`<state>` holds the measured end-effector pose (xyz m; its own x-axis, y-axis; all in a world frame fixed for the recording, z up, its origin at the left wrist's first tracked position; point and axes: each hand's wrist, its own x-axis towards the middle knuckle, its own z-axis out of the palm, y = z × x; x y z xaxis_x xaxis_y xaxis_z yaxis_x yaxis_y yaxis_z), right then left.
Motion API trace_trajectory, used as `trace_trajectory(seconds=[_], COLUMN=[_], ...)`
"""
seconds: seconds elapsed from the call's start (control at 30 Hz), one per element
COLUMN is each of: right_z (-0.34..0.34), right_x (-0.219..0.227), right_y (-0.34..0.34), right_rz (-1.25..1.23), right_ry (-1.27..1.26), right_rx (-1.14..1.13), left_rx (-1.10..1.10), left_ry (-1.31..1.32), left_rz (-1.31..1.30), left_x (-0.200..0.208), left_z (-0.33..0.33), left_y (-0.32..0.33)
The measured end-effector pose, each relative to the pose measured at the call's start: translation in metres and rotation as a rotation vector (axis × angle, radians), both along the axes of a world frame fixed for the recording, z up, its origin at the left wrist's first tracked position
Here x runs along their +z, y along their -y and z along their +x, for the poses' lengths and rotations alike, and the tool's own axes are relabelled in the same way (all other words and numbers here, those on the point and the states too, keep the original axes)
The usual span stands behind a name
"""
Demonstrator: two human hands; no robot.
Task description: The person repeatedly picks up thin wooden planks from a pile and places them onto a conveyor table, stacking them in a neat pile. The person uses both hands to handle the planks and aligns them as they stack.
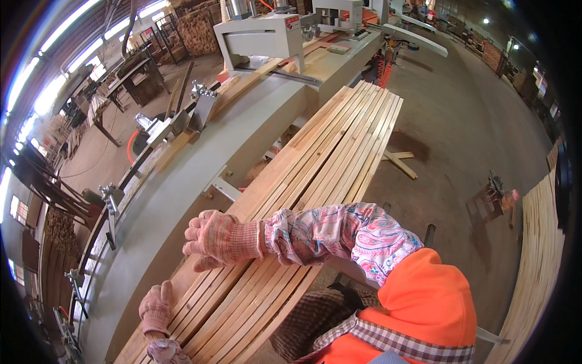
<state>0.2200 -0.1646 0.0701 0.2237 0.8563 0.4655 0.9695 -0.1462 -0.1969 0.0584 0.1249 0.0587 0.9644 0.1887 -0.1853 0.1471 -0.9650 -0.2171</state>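
Observation:
A long stack of narrow wooden strips point(330, 155) runs from the lower left up to the middle, with a dark gap along its length. My right hand point(221, 238), in a pinkish knit glove, lies across the stack's left side; its fingers are slightly bent and its thumb stands apart. Lower down, my left hand point(156, 308), gloved alike, rests at the left edge of the same stack, its fingers pointing away from me. No separate piece shows in either hand. The undersides of both hands are hidden.
A grey machine bed point(200, 164) curves along the left of the stack, with metal clamps point(111, 200) on its far edge. A grey machine housing point(260, 36) stands at the back. Loose wood offcuts point(400, 162) lie on the floor; more strips point(533, 255) are at right.

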Motion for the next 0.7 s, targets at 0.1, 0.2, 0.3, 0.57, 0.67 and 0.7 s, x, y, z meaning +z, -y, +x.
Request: trace_trajectory(seconds=[0.1, 0.2, 0.3, 0.57, 0.67, 0.7], right_z=[0.004, 0.005, 0.004, -0.004, -0.007, -0.007], right_x=[-0.005, -0.003, 0.002, 0.052, 0.058, 0.060], right_y=[-0.001, 0.004, 0.007, -0.004, -0.002, -0.002], right_rz=[0.091, 0.154, 0.057, -0.835, -0.820, -0.810], right_ry=[0.035, 0.039, 0.033, -0.399, -0.416, -0.427], right_rx=[0.004, 0.032, 0.005, -0.288, -0.323, -0.333], left_rx=[0.117, 0.314, 0.291, 0.238, 0.057, 0.045], left_ry=[0.343, 0.275, 0.223, -0.004, 0.110, 0.130], left_rz=[-0.029, -0.079, -0.495, -0.387, -0.322, -0.306], left_x=[-0.014, 0.036, 0.010, 0.030, 0.012, 0.009], left_z=[-0.008, -0.004, -0.017, -0.019, -0.027, -0.027], left_y=[0.000, 0.049, 0.010, 0.034, 0.021, 0.019])
